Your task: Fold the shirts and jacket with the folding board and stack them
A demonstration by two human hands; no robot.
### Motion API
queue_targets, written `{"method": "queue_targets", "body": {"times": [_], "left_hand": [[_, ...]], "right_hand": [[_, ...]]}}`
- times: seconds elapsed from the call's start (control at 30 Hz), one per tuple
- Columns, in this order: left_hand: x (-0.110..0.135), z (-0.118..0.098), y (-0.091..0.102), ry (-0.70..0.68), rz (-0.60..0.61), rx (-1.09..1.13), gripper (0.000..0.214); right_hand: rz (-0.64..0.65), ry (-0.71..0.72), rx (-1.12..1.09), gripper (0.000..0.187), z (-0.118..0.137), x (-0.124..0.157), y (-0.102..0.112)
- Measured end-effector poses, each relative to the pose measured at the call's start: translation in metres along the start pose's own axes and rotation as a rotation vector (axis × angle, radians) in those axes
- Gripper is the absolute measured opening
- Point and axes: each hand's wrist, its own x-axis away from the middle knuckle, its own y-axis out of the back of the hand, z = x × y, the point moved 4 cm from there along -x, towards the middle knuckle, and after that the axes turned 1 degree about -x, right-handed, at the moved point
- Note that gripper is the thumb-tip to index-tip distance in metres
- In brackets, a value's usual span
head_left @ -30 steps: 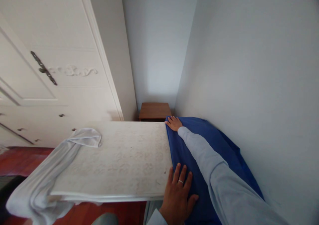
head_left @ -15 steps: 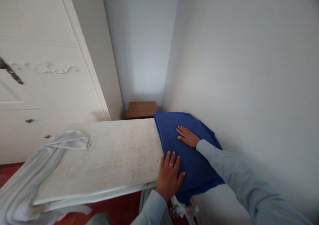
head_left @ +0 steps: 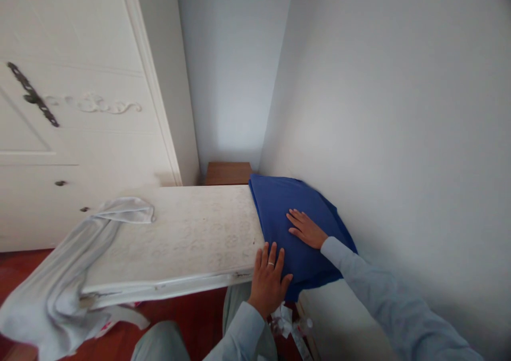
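Note:
A folded blue cloth [head_left: 275, 201] covers the right end of a worn white board [head_left: 187, 238] and hangs over its near and right sides. My right hand [head_left: 306, 228] lies flat on top of the cloth, palm down with fingers stretched. Nearer to me, my left hand [head_left: 269, 278] rests at the cloth's left edge, fingers spread, a ring on one of them; its fingertips reach the border between cloth and board. Neither hand grips anything. On the board's left end a pale grey garment [head_left: 75, 265] lies crumpled and drapes down off the side.
A white cabinet [head_left: 91, 153] with dark metal handles stands to the left. Behind the board is a low brown wooden piece [head_left: 228, 173] in the corner. The pale wall [head_left: 391, 137] runs close along the right. Clear plastic items [head_left: 285, 321] lie below on the red floor [head_left: 195, 318].
The view has shifted slightly, showing more of the cabinet and floor. My right hand has slid a little toward me on the cloth. My left hand stays at the cloth's edge.

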Motion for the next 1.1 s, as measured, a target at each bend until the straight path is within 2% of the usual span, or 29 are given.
{"method": "queue_targets", "body": {"times": [0.1,0.27,0.4,0.47,0.53,0.67,0.77,0.87,0.93,1.03,1.1], "left_hand": [[0.006,-0.002,0.001,-0.009,0.011,0.019,0.069],[0.012,-0.003,0.003,-0.006,0.072,0.061,0.075],[0.019,-0.005,0.001,0.003,0.109,0.065,0.082],[0.023,-0.006,0.001,0.003,0.102,0.051,0.076],[0.026,-0.006,0.002,-0.012,0.088,0.043,0.07],[0.028,-0.007,0.014,-0.038,0.095,0.088,0.059],[0.03,-0.006,0.028,-0.045,0.143,0.134,0.043],[0.041,-0.004,0.032,-0.034,0.249,0.194,0.033],[0.054,0.0,0.023,0.028,0.373,0.279,0.036],[0.074,0.003,0.001,0.215,0.505,0.527,0.045],[0.081,0.001,-0.013,0.427,0.497,0.778,0.048]], "right_hand": [[-0.008,-0.033,-0.054,0.068,-0.003,0.023,-0.006],[-0.087,-0.23,-0.063,0.066,-0.055,0.062,-0.002],[-0.099,-0.323,-0.036,0.069,-0.069,0.086,0.0],[-0.095,-0.371,-0.02,0.071,-0.06,0.093,-0.001],[-0.1,-0.357,-0.01,0.071,-0.038,0.097,-0.002],[-0.11,-0.151,-0.018,0.068,0.025,0.104,-0.01],[-0.123,-0.093,-0.038,0.067,0.053,0.121,-0.018],[-0.153,-0.204,-0.065,0.066,0.049,0.15,-0.027],[-0.174,-0.323,-0.097,0.069,0.038,0.175,-0.034],[-0.247,-0.518,-0.235,0.076,0.025,0.21,-0.048],[-0.337,-0.655,-0.402,0.082,0.026,0.226,-0.057]]}}
